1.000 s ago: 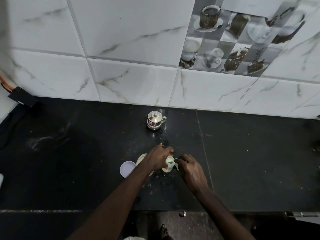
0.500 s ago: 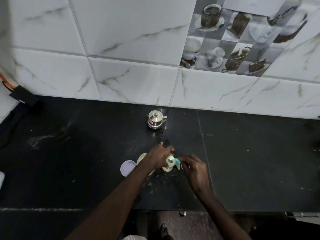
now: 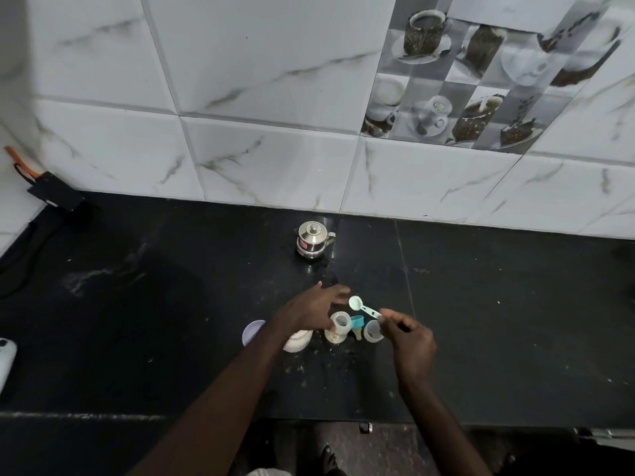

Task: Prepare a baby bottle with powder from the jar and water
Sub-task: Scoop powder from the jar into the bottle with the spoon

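Note:
The small open baby bottle [image 3: 338, 326] stands upright on the black counter [image 3: 498, 321]. My left hand [image 3: 309, 307] hovers just left of it with fingers spread and straight; whether the thumb touches the bottle is unclear. My right hand [image 3: 409, 338] pinches the handle of a pale green measuring spoon [image 3: 359, 304], whose bowl hangs just behind the bottle. A teal nipple ring [image 3: 357, 322] and a clear cap [image 3: 372, 331] lie to the right of the bottle. The white powder jar [image 3: 297, 340] sits half hidden under my left wrist, its lilac lid [image 3: 252, 331] beside it.
A lidded steel pot [image 3: 311, 240] stands further back near the tiled wall. A black box with a cable [image 3: 56, 197] sits at the far left, and a white object [image 3: 5, 359] at the left edge. Powder specks dot the counter near its front edge.
My right hand has drawn the spoon up and away from the bottle mouth. My left hand has let go of the bottle and spread its fingers.

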### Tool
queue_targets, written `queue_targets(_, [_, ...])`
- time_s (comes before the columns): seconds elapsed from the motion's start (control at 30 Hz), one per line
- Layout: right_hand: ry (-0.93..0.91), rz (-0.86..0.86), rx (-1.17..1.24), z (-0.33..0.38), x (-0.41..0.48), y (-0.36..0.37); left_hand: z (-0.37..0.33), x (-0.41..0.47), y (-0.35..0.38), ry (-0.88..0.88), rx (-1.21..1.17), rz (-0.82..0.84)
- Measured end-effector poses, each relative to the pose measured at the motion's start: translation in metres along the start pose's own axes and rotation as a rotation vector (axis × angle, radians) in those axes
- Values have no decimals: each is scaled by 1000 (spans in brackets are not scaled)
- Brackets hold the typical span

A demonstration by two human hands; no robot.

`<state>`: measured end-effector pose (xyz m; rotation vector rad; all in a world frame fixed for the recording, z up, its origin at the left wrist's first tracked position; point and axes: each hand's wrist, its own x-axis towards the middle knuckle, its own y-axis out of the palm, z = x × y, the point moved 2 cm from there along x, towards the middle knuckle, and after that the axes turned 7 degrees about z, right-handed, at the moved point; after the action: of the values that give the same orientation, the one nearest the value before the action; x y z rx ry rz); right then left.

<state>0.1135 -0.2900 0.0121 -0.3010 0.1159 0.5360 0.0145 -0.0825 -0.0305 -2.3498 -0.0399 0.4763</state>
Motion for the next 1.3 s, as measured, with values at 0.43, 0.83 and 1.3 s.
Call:
queue_targets(0.43, [-343, 324, -603, 15, -33, 114, 55, -44, -34, -212, -355, -433])
queue_targets(0.83, [-505, 397, -1243, -2, -21, 156, 65, -47, -19, -318, -375, -465])
queue_targets(1.3, [-424, 231, -856, 66, 82, 128, 60, -33, -32, -301, -354, -488])
